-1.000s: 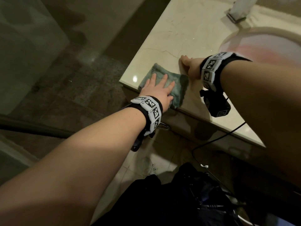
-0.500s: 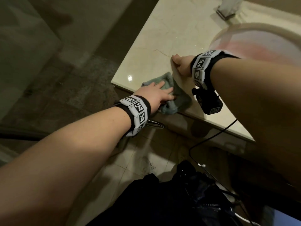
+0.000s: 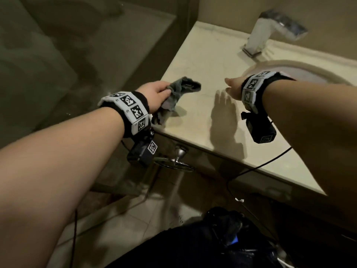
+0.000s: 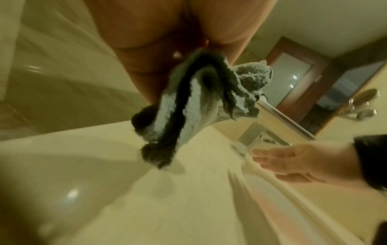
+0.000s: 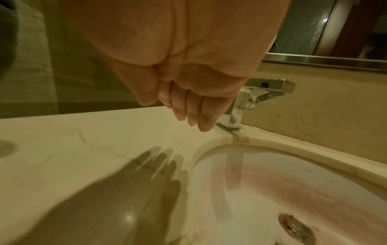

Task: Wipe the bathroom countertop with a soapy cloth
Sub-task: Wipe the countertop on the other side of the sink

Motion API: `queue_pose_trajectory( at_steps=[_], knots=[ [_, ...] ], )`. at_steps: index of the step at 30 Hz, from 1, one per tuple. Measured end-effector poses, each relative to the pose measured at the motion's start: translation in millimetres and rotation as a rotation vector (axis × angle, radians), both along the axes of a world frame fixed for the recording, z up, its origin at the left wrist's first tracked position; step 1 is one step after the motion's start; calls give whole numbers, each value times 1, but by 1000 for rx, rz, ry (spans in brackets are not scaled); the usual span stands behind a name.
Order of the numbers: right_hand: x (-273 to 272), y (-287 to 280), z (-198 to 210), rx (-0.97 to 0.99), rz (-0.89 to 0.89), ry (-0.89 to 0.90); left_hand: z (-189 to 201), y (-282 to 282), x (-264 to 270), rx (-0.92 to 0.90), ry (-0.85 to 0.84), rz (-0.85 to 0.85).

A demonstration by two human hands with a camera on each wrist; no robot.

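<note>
My left hand (image 3: pixel 156 93) grips a bunched grey-blue cloth (image 3: pixel 179 91) and holds it lifted off the beige marble countertop (image 3: pixel 201 60) near its left front corner. In the left wrist view the cloth (image 4: pixel 188 106) hangs crumpled from my fingers above the counter (image 4: pixel 104 165). My right hand (image 3: pixel 233 88) hovers flat over the counter beside the sink, fingers straight and together, holding nothing; it casts a shadow below. The right wrist view shows those straight fingers (image 5: pixel 188 106) above the countertop (image 5: pixel 73 136).
A round basin (image 5: pixel 272 182) with a metal drain (image 5: pixel 295 227) sits at the right. A square chrome faucet (image 3: pixel 270 29) stands behind it. A glass panel (image 3: pixel 58 55) borders the counter's left edge. A metal towel ring (image 3: pixel 173 163) hangs on the counter's front.
My left hand has gathered the flat cloth and lifted it off the counter. My right hand has risen from the surface and now hovers. The view has tilted up toward the faucet.
</note>
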State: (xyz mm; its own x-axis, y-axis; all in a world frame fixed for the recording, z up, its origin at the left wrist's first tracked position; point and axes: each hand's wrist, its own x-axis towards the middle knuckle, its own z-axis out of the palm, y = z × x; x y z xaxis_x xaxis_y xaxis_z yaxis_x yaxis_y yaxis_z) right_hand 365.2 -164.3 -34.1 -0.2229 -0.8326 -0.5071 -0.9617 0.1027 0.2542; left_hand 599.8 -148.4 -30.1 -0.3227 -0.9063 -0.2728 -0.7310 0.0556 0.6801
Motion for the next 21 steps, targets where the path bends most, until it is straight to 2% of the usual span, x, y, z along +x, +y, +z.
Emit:
queue_pose_trajectory(
  at_steps=[4,13,21],
  knots=[
    [-28,-14,19,-30,-31,-6,10,-30,-21,-36,56,59],
    [-79,-74,26,-94,-72,-137,36,-114,-82,-113,-109,118],
    [-81,-130,16,-50,-76,-259,44,-185,-115,-121,-192,193]
  ],
)
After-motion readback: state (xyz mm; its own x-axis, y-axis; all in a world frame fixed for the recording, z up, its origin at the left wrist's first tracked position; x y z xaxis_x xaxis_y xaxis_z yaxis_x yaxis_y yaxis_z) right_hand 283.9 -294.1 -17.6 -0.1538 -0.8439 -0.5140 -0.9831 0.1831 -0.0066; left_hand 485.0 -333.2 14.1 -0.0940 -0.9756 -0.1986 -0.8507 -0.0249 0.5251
